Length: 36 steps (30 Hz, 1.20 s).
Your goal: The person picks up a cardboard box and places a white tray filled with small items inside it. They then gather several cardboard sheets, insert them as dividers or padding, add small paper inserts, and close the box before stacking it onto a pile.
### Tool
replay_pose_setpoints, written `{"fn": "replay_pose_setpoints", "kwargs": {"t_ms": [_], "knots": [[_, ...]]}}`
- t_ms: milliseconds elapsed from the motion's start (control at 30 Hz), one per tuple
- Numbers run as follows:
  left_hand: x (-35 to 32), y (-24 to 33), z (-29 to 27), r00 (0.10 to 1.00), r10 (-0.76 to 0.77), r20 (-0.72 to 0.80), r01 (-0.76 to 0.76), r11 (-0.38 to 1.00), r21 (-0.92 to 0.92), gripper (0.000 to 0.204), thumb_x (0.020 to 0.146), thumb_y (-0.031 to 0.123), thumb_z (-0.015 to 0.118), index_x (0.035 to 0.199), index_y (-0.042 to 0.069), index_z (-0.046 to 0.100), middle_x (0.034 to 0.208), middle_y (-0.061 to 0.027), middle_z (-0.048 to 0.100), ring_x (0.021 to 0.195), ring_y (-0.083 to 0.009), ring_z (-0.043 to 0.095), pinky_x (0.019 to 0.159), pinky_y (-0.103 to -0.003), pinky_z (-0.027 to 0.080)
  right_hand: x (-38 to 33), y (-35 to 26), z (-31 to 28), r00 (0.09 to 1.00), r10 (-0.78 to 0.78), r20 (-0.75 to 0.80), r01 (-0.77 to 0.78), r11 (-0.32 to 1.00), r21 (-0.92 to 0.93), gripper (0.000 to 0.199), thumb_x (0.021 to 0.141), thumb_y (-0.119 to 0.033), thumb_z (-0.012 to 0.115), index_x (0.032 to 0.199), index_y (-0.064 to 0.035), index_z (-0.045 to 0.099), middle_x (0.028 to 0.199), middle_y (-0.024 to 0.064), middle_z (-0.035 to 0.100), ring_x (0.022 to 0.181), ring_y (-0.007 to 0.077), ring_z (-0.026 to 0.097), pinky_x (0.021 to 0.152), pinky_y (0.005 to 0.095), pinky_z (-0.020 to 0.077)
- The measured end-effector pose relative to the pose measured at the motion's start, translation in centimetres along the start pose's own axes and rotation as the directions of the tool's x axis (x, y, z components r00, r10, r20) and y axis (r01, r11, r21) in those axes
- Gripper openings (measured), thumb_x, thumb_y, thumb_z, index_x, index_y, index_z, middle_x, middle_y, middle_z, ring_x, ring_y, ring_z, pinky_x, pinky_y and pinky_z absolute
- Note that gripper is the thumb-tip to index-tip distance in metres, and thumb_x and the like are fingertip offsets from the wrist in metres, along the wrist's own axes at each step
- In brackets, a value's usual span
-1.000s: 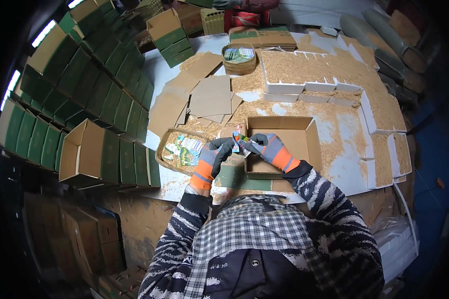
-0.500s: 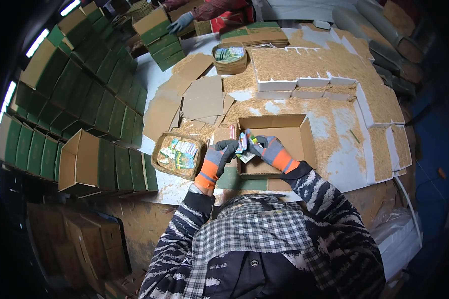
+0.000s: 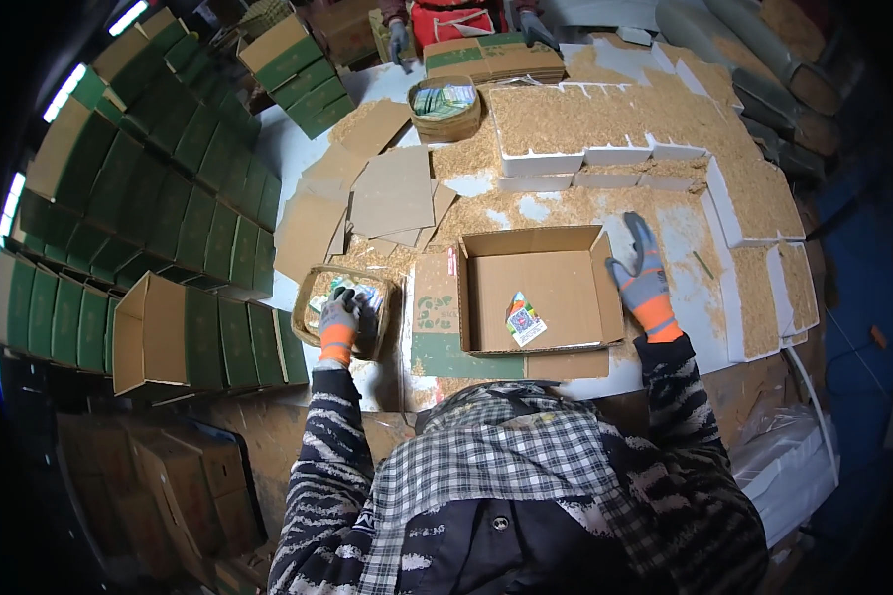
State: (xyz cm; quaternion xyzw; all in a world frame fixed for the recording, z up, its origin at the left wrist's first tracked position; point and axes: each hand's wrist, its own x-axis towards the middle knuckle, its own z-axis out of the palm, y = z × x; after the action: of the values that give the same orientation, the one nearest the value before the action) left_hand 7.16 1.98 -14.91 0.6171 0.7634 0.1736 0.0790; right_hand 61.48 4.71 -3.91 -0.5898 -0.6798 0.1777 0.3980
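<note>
My left hand (image 3: 338, 323), in a grey and orange glove, reaches into a shallow woven basket (image 3: 392, 315) of printed packets (image 3: 370, 294). Its fingers bend down over the packets; whatever they grip is hidden. To the right stands an uncovered brown cardboard box (image 3: 556, 283). A small printed card (image 3: 525, 319) with a square code lies on the box floor. Just outside the box's right wall is my right hand (image 3: 645, 278), gloved alike, thumb and fingers apart with nothing between them. A green and brown cardboard flap (image 3: 435, 315) extends left of the box.
Green boxes (image 3: 159, 198) are stacked along the left. Flat cardboard sheets (image 3: 394, 190) lie beyond the basket. White trays of shavings (image 3: 595, 119) fill the far right. Across the table, a co-worker's gloved hands (image 3: 538, 32) are near folded cartons (image 3: 491, 61) and another basket (image 3: 445, 111).
My hands have parted from over the box, left to the basket and right past the box's right wall. A card now lies inside the box. The co-worker has shifted right.
</note>
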Motion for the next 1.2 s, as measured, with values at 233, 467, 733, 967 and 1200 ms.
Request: {"fn": "replay_pose_setpoints", "kwargs": {"t_ms": [233, 467, 733, 967, 1200], "knots": [[-3.4, 16.7, 5.4, 0.827, 0.161, 0.538, 0.411, 0.479, -0.775, 0.067, 0.083, 0.031, 0.07, 0.137, 0.001, 0.044, 0.14, -0.0165, 0.046, 0.125, -0.0282, 0.048, 0.102, -0.036, 0.039, -3.6, 10.0, 1.6, 0.727, 0.359, 0.585, -0.686, 0.387, 0.616, 0.078, 0.084, -0.01, 0.066, 0.149, -0.0071, 0.023, 0.151, 0.0085, 0.031, 0.135, 0.0206, 0.035, 0.11, 0.034, 0.0314], [-3.9, 20.4, 10.5, 0.875, 0.043, 0.483, 0.315, 0.708, -0.632, 0.099, 0.067, 0.045, 0.082, 0.14, -0.001, 0.034, 0.13, -0.0199, 0.054, 0.119, -0.031, 0.052, 0.099, -0.037, 0.042, -3.2, 6.6, 7.3, 0.706, 0.384, 0.595, -0.582, 0.794, 0.178, 0.088, 0.076, -0.032, 0.079, 0.143, -0.0008, 0.031, 0.132, 0.0138, 0.053, 0.12, 0.0191, 0.048, 0.1, 0.0303, 0.04], [-4.7, 17.0, 5.1, 0.966, 0.09, 0.244, 0.146, 0.588, -0.795, 0.064, 0.102, 0.048, 0.022, 0.143, 0.0, 0.034, 0.147, -0.0162, 0.036, 0.135, -0.0282, 0.036, 0.111, -0.033, 0.027, -3.9, -1.8, 7.3, 0.895, 0.199, 0.398, -0.434, 0.588, 0.682, 0.058, 0.088, -0.017, 0.063, 0.139, -0.0013, 0.037, 0.128, 0.0128, 0.053, 0.111, 0.0215, 0.054, 0.092, 0.0327, 0.0466], [-7.0, 6.4, -22.1, 0.726, -0.053, -0.686, -0.541, 0.572, -0.617, 0.051, 0.098, 0.028, 0.049, 0.139, -0.001, 0.04, 0.131, -0.0153, 0.054, 0.119, -0.0247, 0.053, 0.101, -0.038, 0.042, 2.4, -17.0, 11.7, 0.93, -0.227, 0.289, -0.038, 0.722, 0.691, 0.039, 0.093, -0.018, 0.053, 0.127, -0.0006, 0.047, 0.117, 0.0126, 0.058, 0.103, 0.0189, 0.057, 0.088, 0.0312, 0.0471], [-8.8, -20.1, -33.2, 0.094, -0.525, -0.846, -0.37, 0.77, -0.52, 0.051, 0.09, 0.01, 0.063, 0.136, -0.001, 0.042, 0.126, -0.0139, 0.052, 0.113, -0.0208, 0.05, 0.099, -0.03, 0.039, 5.6, -40.9, 19.6, 0.901, -0.262, 0.347, -0.318, 0.145, 0.937, 0.056, 0.084, -0.009, 0.068, 0.132, -0.0045, 0.041, 0.108, 0.0142, 0.06, 0.086, 0.0241, 0.065, 0.077, 0.0353, 0.0573]]}}
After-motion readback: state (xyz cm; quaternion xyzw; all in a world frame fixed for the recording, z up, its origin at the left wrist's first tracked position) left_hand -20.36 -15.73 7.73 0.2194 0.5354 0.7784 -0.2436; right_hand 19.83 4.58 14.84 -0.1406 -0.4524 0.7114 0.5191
